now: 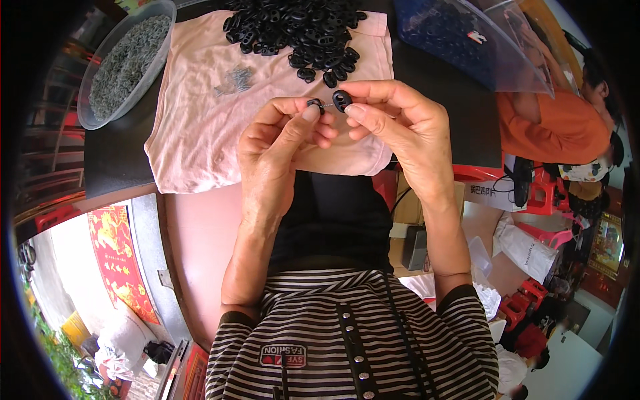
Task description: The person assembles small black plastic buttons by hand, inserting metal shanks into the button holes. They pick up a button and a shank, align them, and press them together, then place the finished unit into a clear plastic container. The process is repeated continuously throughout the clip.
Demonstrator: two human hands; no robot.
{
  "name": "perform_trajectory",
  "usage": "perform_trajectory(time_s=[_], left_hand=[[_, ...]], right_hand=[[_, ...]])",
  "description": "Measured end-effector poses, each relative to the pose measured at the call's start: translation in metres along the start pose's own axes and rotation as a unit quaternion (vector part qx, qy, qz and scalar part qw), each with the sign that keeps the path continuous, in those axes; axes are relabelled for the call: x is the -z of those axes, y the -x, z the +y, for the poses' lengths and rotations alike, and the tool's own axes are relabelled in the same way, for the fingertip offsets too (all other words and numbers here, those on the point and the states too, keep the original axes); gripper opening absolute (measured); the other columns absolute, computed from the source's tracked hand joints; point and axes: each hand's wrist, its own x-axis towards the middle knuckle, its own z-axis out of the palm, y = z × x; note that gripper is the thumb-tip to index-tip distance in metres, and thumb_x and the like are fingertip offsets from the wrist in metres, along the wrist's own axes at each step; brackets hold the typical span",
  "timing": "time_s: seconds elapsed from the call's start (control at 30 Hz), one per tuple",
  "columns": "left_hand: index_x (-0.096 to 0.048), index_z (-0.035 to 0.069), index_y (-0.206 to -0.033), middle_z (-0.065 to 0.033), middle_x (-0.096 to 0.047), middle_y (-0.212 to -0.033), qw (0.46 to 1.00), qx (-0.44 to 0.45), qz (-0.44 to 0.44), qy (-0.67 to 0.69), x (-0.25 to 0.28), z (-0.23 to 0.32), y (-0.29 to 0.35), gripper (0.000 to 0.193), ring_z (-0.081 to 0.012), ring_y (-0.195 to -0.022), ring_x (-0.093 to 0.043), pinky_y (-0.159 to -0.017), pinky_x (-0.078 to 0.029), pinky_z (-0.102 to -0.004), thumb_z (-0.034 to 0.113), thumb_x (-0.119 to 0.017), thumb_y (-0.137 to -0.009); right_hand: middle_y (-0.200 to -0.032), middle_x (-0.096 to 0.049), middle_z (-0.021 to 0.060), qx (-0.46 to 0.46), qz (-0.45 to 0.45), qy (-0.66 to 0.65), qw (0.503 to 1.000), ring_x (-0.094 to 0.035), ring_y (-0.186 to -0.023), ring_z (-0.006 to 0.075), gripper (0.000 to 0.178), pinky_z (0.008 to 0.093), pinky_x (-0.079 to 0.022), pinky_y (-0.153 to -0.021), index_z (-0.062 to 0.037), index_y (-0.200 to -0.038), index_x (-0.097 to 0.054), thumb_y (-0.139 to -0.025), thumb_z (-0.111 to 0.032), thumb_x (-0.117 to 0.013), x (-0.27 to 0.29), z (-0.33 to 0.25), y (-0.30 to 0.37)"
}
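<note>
My left hand [270, 147] pinches a small black plastic piece [315, 104] between thumb and forefinger, mostly hidden by the fingers. Facing it, my right hand [410, 133] grips a black oval cord lock [342, 101] with two holes. A thin metal spring [327, 105] spans the small gap between the two pieces. Both hands are raised over the near part of a pale pink cloth [193, 127]. Just beyond them lies a heap of similar black cord locks [293, 30]. Several loose springs [237, 80] rest on the cloth, left of the heap.
A clear plastic tub [85, 107] full of small springs stands at the far left of the dark table [113, 157]. At the far right is a transparent container [493, 60] with dark blue contents. Another person's orange sleeve [553, 127] is at the right table edge.
</note>
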Motion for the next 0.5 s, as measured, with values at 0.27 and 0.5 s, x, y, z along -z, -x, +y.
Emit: perform_trajectory(time_s=[0.27,0.5], left_hand=[[-0.059,-0.004,-0.098,-0.0125,-0.067,-0.086,1.0,0.003,-0.005,0.0,0.0024,-0.0004,-0.0008,0.013,-0.0146,-0.075,-0.063,-0.069,-0.05,-0.0255,0.008,-0.058,-0.091],[-0.061,-0.003,-0.098,-0.0105,-0.067,-0.084,1.0,-0.012,0.028,-0.002,0.0003,-0.0027,-0.0007,0.013,-0.0135,-0.075,-0.063,-0.069,-0.05,-0.025,0.007,-0.06,-0.09]], right_hand=[[-0.089,-0.068,0.0062,0.015,-0.011,0.009,1.0,-0.063,-0.077,0.0078,0.021,0.0204,-0.053,-0.07,0.0013,-0.108,-0.065,-0.087,-0.002,-0.062,-0.0027,0.0011,-0.001],[-0.088,-0.068,0.0063,0.01,-0.019,0.017,1.0,-0.064,-0.077,0.0082,0.021,0.0207,-0.053,-0.07,0.002,-0.108,-0.064,-0.087,-0.002,-0.061,-0.0077,0.0038,-0.0043]])
